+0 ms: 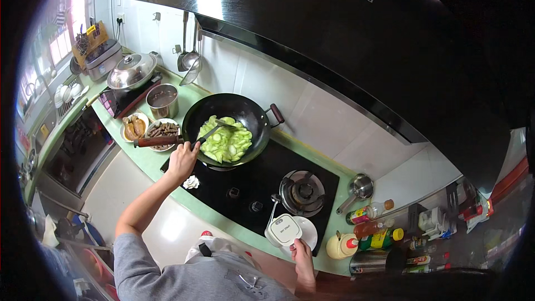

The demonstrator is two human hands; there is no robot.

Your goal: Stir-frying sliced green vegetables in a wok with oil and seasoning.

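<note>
My left hand (183, 159) grips the dark handle of a spatula (207, 133), whose blade is in the sliced green vegetables (228, 142). These pale green slices lie in a black wok (250, 110) on the left side of the hob. The wok's wooden handle (156, 141) extends left, just beyond my left hand. At the hob's front right, the fingers of my right hand (303, 255) hold the near edge of a white lidded jar (286, 229) that bears writing. A small metal spoon (273, 209) leans by the jar, and a white plate (307, 230) is partly hidden beneath it.
An uncovered gas burner (303, 192) sits behind the jar. Bottles (370, 212) and a squeeze bottle (342, 246) crowd the right counter, near a small saucepan (360, 187). Left of the wok are a steel pot (162, 101), plates of meat (134, 126) and a lidded pan (131, 71). A range hood (292, 50) overhangs.
</note>
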